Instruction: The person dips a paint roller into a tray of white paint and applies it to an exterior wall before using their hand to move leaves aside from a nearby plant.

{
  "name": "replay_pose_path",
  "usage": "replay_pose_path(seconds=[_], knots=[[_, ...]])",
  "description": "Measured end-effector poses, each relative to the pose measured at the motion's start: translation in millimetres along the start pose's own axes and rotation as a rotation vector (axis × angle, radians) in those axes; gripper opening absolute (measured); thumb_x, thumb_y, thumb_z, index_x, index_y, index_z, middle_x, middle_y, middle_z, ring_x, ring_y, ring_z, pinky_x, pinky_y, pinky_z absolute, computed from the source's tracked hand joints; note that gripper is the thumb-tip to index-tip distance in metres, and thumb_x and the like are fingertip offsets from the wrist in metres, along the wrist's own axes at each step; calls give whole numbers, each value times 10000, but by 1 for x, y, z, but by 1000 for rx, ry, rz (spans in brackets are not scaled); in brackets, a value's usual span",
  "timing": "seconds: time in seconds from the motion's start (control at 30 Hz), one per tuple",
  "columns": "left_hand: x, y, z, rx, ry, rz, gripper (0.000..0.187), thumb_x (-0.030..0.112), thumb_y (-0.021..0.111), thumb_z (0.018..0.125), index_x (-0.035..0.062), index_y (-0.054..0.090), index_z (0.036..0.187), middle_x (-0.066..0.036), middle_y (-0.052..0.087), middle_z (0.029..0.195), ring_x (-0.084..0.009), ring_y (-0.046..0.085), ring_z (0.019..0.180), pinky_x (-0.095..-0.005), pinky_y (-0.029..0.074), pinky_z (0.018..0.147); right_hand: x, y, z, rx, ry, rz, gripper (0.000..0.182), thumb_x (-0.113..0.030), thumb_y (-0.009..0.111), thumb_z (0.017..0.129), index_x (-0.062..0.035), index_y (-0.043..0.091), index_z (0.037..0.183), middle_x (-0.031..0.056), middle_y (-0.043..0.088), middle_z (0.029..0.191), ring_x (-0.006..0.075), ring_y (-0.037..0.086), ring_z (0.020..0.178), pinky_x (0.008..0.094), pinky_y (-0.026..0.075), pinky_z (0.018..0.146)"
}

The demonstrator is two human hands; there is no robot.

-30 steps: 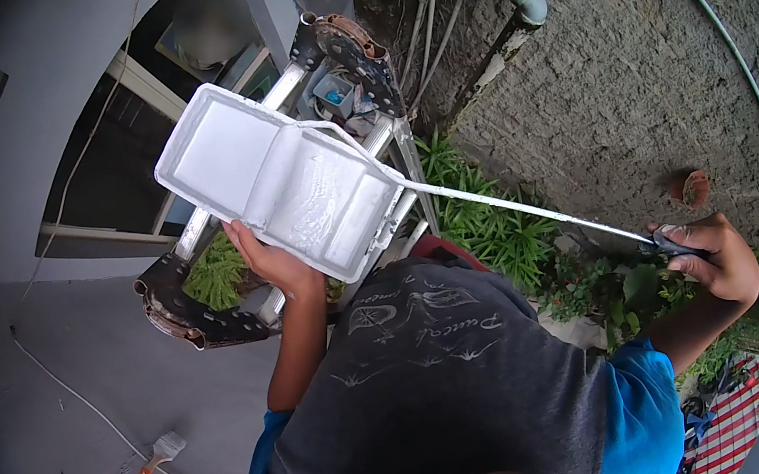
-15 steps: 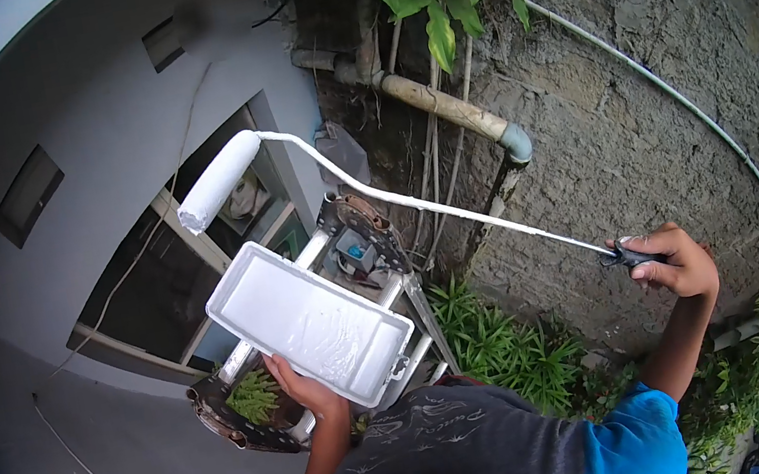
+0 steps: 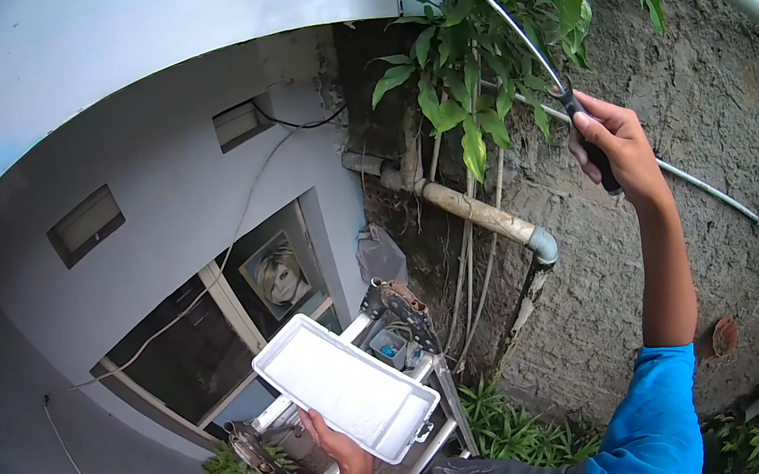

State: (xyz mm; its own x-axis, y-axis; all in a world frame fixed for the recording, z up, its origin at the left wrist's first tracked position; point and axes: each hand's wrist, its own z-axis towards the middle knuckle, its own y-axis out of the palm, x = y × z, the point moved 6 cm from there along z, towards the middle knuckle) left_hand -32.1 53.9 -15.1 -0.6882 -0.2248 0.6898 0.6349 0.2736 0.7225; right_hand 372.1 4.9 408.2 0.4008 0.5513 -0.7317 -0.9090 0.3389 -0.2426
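My right hand (image 3: 613, 140), raised at the right, is closed around the black handle (image 3: 595, 148) of a paint roller. Its long white rod (image 3: 490, 2) runs up and left past the leaves and out of the top of the view, so the roller head is out of sight. Near the lower middle, a white paint tray (image 3: 350, 384) holds white paint and rests over the top of a metal ladder (image 3: 434, 448). My left hand (image 3: 337, 444) is at the tray's lower left edge, its fingers apart and partly hidden by the tray.
A grey house wall (image 3: 182, 211) with a window (image 3: 181, 363) and two vents is on the left, under a light blue overhang (image 3: 158, 17). A pipe (image 3: 482, 211), leafy plant (image 3: 473, 48) and rough wall (image 3: 614, 297) are on the right. A grey bag (image 3: 381, 259) hangs near the corner.
The view has tilted upward. My right hand has risen with the roller, whose head has left the top of the view. The tray and my left hand now appear lower.
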Motion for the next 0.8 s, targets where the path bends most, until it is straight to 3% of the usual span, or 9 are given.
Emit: replay_pose_path(seconds=[0.17, 0.47, 0.8], knots=[[0, 1, 1, -4, 4, -25, 558, 260, 402, 993, 29, 245, 1477, -181, 396, 1423, -313, 498, 1236, -398, 413, 1032, -17, 4, 96, 81, -76, 21, 412, -253, 572, 975, -50, 529, 1332, 0, 548, 636, 55, 456, 457, 203, 362, 418], [-7, -9, 7, 15, 48, 9, 539, 302, 396, 1000, 30, 296, 1455, -165, 458, 1368, -288, 517, 1211, -377, 410, 1025, -4, -3, 251, 178, -33, 11, 314, -247, 530, 965, -71, 591, 1217, 1, 548, 666, 80, 480, 487, 247, 402, 430], [-2, -5, 3, 10, 54, -12, 514, 249, 403, 1008, 12, 310, 1454, -163, 474, 1359, -254, 529, 1185, -341, 408, 1008, -3, 15, 326, 185, -77, 21, 332, -241, 532, 971, -61, 580, 1246, 19, 557, 682, 97, 486, 490, 264, 416, 437]])
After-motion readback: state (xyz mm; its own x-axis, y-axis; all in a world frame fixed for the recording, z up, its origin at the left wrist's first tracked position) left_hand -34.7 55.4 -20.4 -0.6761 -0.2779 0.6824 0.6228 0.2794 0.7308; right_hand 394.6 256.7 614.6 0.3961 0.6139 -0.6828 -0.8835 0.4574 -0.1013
